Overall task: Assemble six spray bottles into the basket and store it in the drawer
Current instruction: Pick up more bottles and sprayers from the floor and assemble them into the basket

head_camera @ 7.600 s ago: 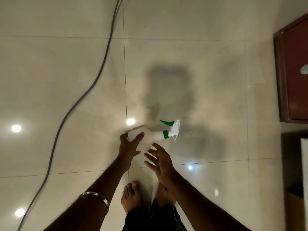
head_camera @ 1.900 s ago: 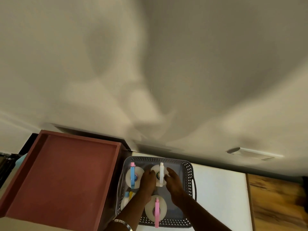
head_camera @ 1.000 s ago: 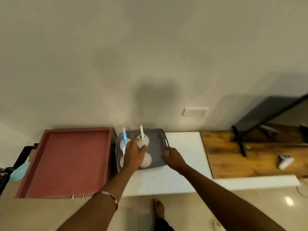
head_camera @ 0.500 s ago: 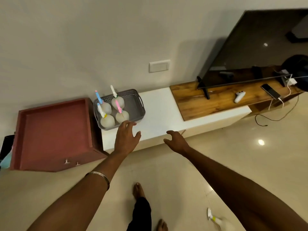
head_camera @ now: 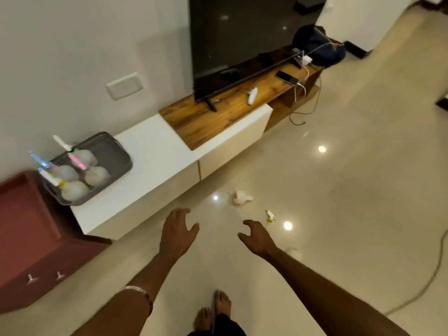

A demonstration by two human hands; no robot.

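Both hands reach forward over the floor (head_camera: 351, 190), the left hand (head_camera: 178, 232) and the right hand (head_camera: 258, 237) each with fingers apart, loosely bent and holding nothing. The grey basket (head_camera: 114, 154) sits on the white worktop (head_camera: 155, 151) beside the open red drawer (head_camera: 21, 221), with four spray bottles (head_camera: 72, 190) standing in it. A white bottle (head_camera: 240, 197) and a yellow-tipped spray head (head_camera: 270, 215) lie on the floor ahead of the hands.

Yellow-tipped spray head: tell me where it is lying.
In the head view the yellow-tipped spray head lies on the floor, just beyond the right hand, right of the white bottle.
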